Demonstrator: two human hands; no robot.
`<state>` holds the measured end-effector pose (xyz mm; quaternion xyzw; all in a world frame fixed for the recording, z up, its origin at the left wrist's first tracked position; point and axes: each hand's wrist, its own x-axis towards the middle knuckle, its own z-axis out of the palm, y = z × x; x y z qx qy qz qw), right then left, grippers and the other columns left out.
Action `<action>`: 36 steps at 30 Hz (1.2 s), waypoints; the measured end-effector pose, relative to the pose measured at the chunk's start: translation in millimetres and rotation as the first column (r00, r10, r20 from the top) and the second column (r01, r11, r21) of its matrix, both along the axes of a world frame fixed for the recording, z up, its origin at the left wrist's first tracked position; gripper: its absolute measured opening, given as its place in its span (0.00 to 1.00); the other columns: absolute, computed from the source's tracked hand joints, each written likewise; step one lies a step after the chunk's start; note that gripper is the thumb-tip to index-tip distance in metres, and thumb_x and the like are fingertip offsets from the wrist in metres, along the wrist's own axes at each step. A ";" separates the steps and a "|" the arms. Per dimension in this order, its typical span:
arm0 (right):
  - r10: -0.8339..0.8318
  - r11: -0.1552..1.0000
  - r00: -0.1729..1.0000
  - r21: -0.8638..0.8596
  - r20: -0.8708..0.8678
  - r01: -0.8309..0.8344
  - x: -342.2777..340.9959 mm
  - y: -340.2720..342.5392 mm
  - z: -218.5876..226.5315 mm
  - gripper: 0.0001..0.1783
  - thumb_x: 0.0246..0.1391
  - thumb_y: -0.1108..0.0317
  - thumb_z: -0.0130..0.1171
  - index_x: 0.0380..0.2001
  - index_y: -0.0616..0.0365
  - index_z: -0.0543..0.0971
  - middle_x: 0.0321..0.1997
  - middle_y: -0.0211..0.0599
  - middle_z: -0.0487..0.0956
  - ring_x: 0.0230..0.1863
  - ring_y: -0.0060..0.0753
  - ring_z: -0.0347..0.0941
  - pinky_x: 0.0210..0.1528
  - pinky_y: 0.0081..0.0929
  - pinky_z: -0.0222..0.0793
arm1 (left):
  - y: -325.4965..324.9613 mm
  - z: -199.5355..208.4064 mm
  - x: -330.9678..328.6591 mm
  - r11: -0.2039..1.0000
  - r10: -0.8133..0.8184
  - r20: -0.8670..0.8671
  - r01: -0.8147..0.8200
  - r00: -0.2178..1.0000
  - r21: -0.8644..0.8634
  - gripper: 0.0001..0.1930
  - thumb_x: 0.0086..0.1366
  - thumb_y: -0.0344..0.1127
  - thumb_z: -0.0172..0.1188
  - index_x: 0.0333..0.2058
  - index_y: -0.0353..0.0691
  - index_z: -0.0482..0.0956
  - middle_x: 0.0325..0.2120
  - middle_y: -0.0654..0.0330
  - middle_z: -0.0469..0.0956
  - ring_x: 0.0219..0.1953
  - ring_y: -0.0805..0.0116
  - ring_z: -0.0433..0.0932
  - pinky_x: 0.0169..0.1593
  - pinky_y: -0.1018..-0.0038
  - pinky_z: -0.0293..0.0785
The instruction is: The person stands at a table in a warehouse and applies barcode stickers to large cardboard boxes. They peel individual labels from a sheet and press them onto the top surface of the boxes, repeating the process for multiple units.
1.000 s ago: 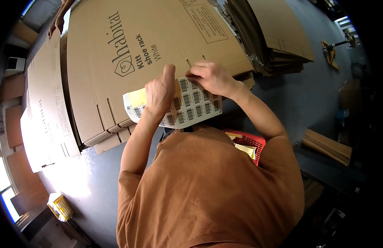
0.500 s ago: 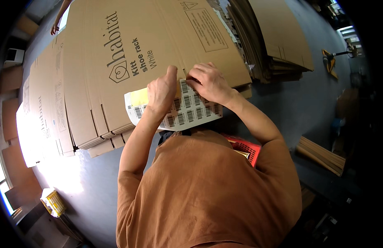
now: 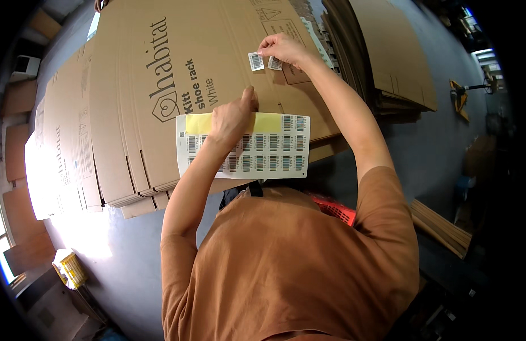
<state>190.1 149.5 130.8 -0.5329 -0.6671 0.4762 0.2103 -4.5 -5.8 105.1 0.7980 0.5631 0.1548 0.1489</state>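
A sheet of barcode labels (image 3: pixel 268 163) lies over the near edge of a flat brown cardboard carton (image 3: pixel 126 85). A yellow strip of bare backing runs along the sheet's upper part. My left hand (image 3: pixel 232 118) is closed on the sheet near its upper edge, thumb side up; its fingertips are mostly hidden. Farther up, my right hand (image 3: pixel 284 49) is over the carton with its fingers pinched. Two small white barcode labels, a left one (image 3: pixel 255 61) and a right one (image 3: pixel 275 63), hang at its fingers. Whether either touches the cardboard I cannot tell.
Flat cartons are piled under the top one, and another carton stack (image 3: pixel 388 51) stands at the right. A red plastic basket (image 3: pixel 337 211) is beside my body. Cardboard strips (image 3: pixel 442 230) lie at the lower right. Part of another person's hand (image 3: pixel 100 5) shows at the far left.
My right hand has moved up and away from the sheet with two labels at its fingers. The bare yellow strip now shows longer, and the sheet lies straighter under my left hand.
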 end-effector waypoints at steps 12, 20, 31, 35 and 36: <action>-0.011 0.999 0.991 0.047 0.136 0.004 -10.9 21.6 -34.8 0.10 0.46 0.63 0.68 0.31 0.56 0.85 0.32 0.35 0.84 0.34 0.29 0.78 0.38 0.30 0.73 | 44.0 18.5 22.2 0.957 0.057 -0.206 -0.112 0.977 -0.267 0.29 0.71 0.55 0.44 0.68 0.55 0.57 0.28 0.49 0.82 0.33 0.49 0.83 0.37 0.55 0.77; -0.302 0.913 0.850 0.386 0.432 0.129 -28.4 1.2 -8.9 0.30 0.43 0.54 0.71 0.44 0.65 0.78 0.37 0.44 0.82 0.36 0.40 0.79 0.42 0.36 0.73 | 41.9 22.5 24.8 0.946 -0.058 -0.247 -0.026 0.967 -0.322 0.28 0.72 0.54 0.45 0.68 0.61 0.58 0.33 0.51 0.83 0.37 0.48 0.83 0.39 0.55 0.77; -0.430 0.886 0.724 -0.405 -0.540 0.225 -39.5 -177.7 -3.9 0.20 0.49 0.77 0.66 0.45 0.67 0.71 0.29 0.35 0.78 0.22 0.14 0.66 0.19 0.13 0.58 | -118.4 8.5 -67.5 1.000 0.002 -0.030 -0.003 1.000 -0.010 0.12 0.68 0.41 0.55 0.48 0.48 0.75 0.26 0.56 0.79 0.25 0.52 0.80 0.29 0.59 0.76; -0.443 0.879 0.791 -0.378 -0.422 0.291 -76.4 -189.4 -10.1 0.19 0.49 0.78 0.65 0.43 0.68 0.71 0.30 0.37 0.78 0.22 0.16 0.69 0.19 0.15 0.61 | -119.9 9.0 -73.7 1.000 -0.006 -0.023 0.006 1.000 0.024 0.08 0.68 0.39 0.56 0.40 0.43 0.76 0.36 0.57 0.78 0.25 0.53 0.80 0.26 0.60 0.75; -0.444 0.878 0.803 -0.371 -0.399 0.301 -80.4 -188.1 -10.5 0.19 0.49 0.78 0.65 0.43 0.68 0.72 0.30 0.37 0.78 0.22 0.17 0.70 0.20 0.15 0.62 | -120.5 7.5 -74.3 0.997 -0.022 0.013 0.021 1.000 0.072 0.08 0.67 0.38 0.56 0.40 0.41 0.75 0.38 0.55 0.77 0.23 0.53 0.79 0.26 0.61 0.75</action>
